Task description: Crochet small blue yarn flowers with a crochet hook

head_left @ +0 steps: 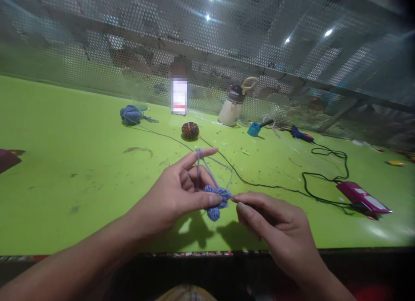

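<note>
My left hand (177,191) pinches a small blue-purple crocheted piece (214,212) between thumb and fingers. A strand of blue yarn (198,171) loops over its raised index finger and runs down to the piece. At the right edge of that piece, my right hand (275,223) is closed in a pinch on what looks like a thin crochet hook (234,199); most of it is hidden by the fingers. The yarn trails back across the table to a blue yarn ball (130,115) at the far left.
On the green table (81,175) sits a multicoloured yarn ball (190,131). Behind it are a phone-like screen (180,96), a white bottle (231,109), a blue pot (254,129) and a blue glue gun (301,134). Dark cord joins a magenta packet (363,197) at right. Perforated metal (97,55) borders the back.
</note>
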{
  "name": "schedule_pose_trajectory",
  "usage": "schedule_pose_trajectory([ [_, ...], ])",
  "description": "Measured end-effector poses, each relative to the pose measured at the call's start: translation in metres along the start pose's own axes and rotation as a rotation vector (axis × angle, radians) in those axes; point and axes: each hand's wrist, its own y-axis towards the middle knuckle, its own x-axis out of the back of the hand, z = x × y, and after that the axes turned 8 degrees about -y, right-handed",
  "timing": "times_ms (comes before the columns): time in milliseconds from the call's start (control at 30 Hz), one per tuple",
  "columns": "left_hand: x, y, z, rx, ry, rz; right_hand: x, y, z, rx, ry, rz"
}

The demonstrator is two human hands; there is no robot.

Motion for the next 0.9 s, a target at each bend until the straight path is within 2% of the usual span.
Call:
schedule_pose_trajectory([
  [500,-0.002,-0.001,-0.003,0.038,-0.088,0.041,0.01,0.006,0.009,0.156,-0.145,0.033],
  [900,-0.007,-0.004,-0.004,0.027,0.056,0.008,0.017,0.006,0.012,0.244,-0.225,0.078],
])
